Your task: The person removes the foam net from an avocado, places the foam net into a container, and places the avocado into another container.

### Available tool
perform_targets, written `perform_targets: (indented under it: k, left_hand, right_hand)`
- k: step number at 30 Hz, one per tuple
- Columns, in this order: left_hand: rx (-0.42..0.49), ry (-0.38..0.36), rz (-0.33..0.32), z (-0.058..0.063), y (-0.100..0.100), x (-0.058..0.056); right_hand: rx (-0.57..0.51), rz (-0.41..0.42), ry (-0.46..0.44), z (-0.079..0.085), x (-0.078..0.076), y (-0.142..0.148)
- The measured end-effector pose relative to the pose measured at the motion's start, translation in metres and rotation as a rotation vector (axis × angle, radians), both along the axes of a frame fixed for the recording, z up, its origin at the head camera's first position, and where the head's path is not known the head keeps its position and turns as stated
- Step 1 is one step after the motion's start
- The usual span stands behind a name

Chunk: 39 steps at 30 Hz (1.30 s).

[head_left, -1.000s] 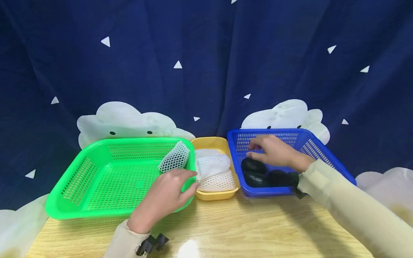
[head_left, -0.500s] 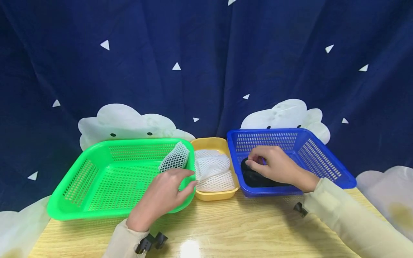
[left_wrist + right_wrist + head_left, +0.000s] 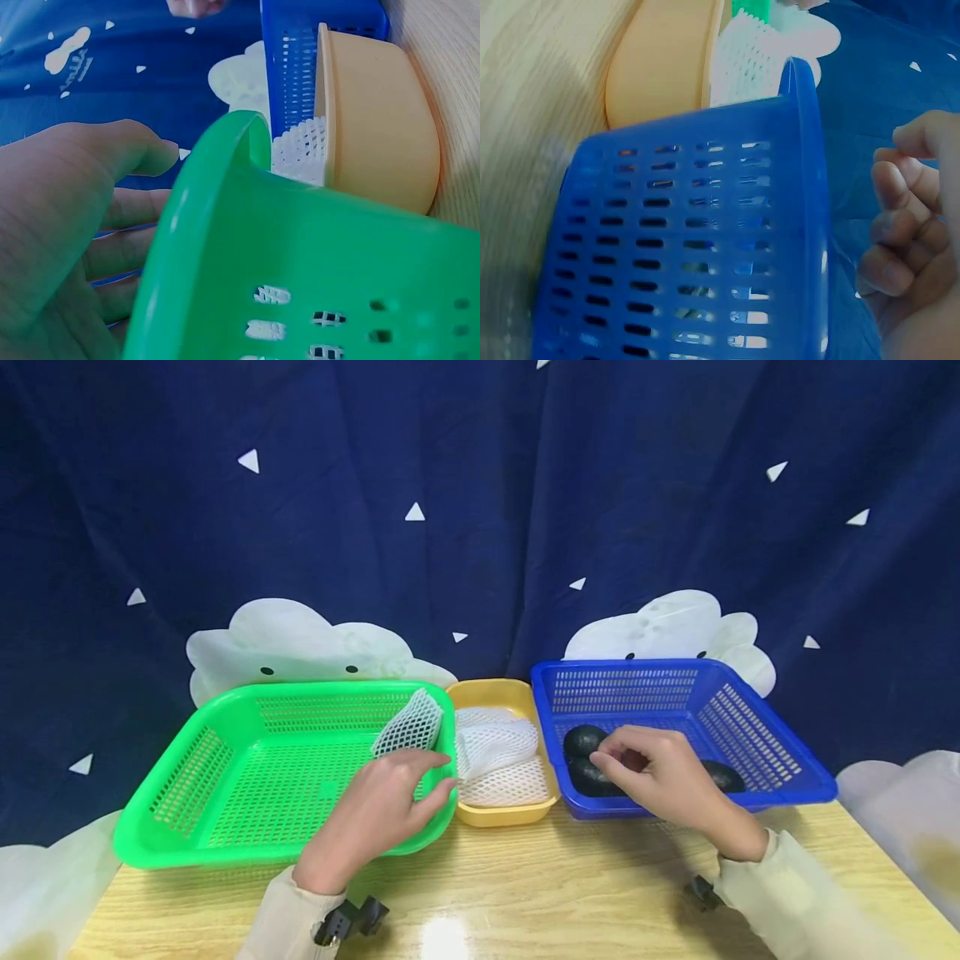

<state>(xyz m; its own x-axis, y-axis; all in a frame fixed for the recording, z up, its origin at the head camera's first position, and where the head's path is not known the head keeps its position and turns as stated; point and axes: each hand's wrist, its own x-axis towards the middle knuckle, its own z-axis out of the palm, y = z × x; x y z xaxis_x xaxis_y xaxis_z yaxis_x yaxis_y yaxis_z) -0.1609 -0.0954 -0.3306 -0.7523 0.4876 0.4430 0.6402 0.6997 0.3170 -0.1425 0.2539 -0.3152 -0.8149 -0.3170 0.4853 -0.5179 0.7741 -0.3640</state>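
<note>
My left hand (image 3: 386, 810) is held over the front right corner of the green basket (image 3: 142, 852), thumb and fingers spread and holding nothing. In that basket a white foam net sleeve (image 3: 408, 724) leans against the right wall, something dark showing through its mesh. My right hand (image 3: 667, 772) hovers over the front rim of the blue basket (image 3: 795, 789). Its fingers (image 3: 890, 184) are loosely curled with nothing between them in the right wrist view. Dark, smooth oval fruits that look like avocados (image 3: 585, 742) lie at the blue basket's front; the hand partly hides them.
Between the two baskets stands a yellow tray (image 3: 504, 816) holding several white foam net sleeves (image 3: 498, 747). All three containers sit side by side on a wooden table (image 3: 510, 893). A dark blue curtain (image 3: 480, 527) with white clouds hangs behind them.
My right hand has drawn back from the blue basket's inside toward its front rim and a little right, uncovering a dark fruit at the right. The left hand stays almost still.
</note>
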Motion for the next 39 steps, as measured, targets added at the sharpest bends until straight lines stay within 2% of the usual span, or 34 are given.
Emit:
perform_targets:
  k: [9, 12, 20, 29, 39]
  left_hand:
    - [-0.004, -0.022, 0.007, 0.000, 0.001, -0.002]
    - [0.000, -0.022, 0.011, 0.000, 0.000, -0.003]
    - [0.007, -0.042, 0.028, 0.000, -0.003, -0.005]
    - [0.018, -0.078, 0.060, -0.001, -0.008, -0.016]
    - [-0.110, -0.095, 0.074, 0.001, -0.016, -0.032]
  right_hand:
    - [-0.111, -0.050, 0.051, -0.020, 0.021, 0.005]
    - [-0.138, -0.059, 0.045, -0.023, 0.025, 0.006]
    - [-0.185, -0.021, 0.105, -0.023, 0.025, 0.008]
    - [-0.200, -0.080, 0.047, -0.022, 0.028, 0.013]
    - [-0.211, -0.104, -0.036, -0.027, 0.023, 0.011]
